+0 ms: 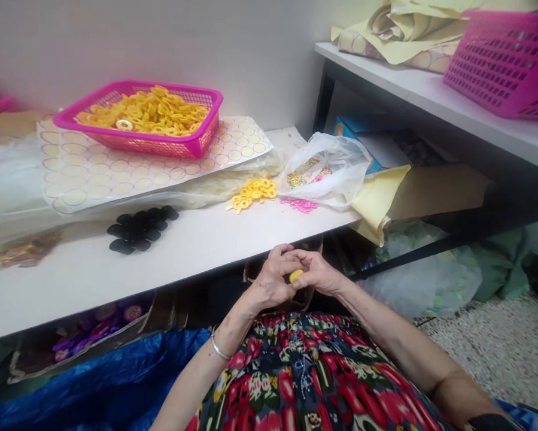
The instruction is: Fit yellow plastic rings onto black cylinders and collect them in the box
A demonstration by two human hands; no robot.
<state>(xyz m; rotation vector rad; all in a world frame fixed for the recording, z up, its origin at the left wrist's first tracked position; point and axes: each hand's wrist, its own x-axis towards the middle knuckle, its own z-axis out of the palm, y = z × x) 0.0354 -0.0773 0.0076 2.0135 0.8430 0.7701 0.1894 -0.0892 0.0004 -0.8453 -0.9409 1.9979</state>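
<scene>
A small yellow piece [295, 276] is pinched between left hand [272, 281] and right hand [319, 272], fingers pressed together around it. It is held just below the white table [197, 245] edge, in front of the loose yellow rings [252, 193].

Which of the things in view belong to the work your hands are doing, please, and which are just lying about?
In the work:
- left hand and right hand, both holding a small yellow piece
- loose yellow plastic rings
- pink plastic basket of yellow rings

Lying about:
- black round discs
- clear bag of coloured beads
- second pink basket
</scene>
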